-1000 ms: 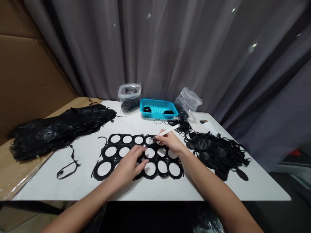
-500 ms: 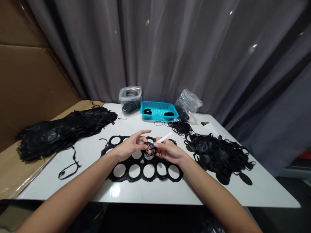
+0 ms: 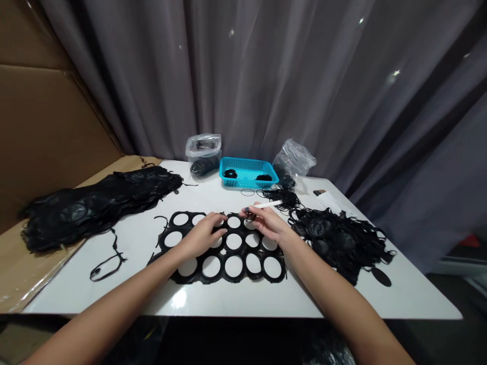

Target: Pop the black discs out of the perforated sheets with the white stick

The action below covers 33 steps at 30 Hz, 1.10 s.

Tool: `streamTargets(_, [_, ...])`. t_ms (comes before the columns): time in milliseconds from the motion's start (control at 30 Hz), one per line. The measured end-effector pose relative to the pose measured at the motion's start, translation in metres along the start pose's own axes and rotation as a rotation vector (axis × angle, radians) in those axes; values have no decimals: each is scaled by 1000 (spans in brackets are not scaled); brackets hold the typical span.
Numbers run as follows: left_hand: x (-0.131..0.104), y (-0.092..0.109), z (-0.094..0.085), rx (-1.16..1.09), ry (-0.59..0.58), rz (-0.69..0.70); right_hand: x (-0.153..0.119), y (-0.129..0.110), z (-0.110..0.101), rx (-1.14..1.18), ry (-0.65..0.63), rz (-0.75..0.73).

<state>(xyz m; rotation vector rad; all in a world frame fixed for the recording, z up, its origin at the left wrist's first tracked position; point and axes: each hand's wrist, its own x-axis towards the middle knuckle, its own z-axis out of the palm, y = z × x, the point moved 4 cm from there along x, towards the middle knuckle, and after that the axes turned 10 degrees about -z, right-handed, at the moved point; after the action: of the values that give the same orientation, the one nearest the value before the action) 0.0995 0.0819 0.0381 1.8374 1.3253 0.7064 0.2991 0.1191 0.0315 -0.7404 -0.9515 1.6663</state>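
Note:
A flat black rubber sheet (image 3: 222,251) with rows of round holes lies in front of me on the white table. Over its upper left part is my left hand (image 3: 203,234), thumb and fingers apart, nothing visible between them. My right hand (image 3: 268,223), above the sheet's upper right, grips a slim white pen-like tool (image 3: 269,204) with a dark tip pointing left. Some thin black rings (image 3: 250,218) hang at the fingers of that same hand, partly hidden by them.
Loose thin black rings (image 3: 287,198) lie behind my right hand. A heap of black rubber pieces (image 3: 342,238) is at right, a long black stack (image 3: 99,203) at left. Behind stand a blue basket (image 3: 249,183), a plastic tub (image 3: 204,154) and a clear bag (image 3: 299,157).
My hands have moved apart. The bundle of black rings has left my left hand and stays with my right, which has shifted up and right with the white tool, now lying flatter.

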Motion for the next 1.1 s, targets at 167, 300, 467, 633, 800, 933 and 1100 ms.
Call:
streamTargets(167, [-22, 4, 11, 170, 32, 90, 14, 12, -2, -132, 0, 25])
streamTargets(300, [-18, 11, 5, 58, 126, 32, 2, 20, 16, 74, -53, 150])
streamTargets(467, [0, 20, -2, -130, 146, -8, -10, 9, 30, 337, -69, 139])
streamTargets(633, [13, 27, 4, -346, 127, -1, -15, -3, 34, 394, -148, 70])
streamTargets(800, [16, 33, 4, -365, 206, 17, -21, -12, 39, 391, -224, -17])
streamTargets(933, [21, 38, 5, -444, 204, 31, -25, -14, 42, 378, -315, -57])
streamTargets(1100, [28, 45, 2, -504, 186, 11, -28, -15, 44, 363, -345, -65])
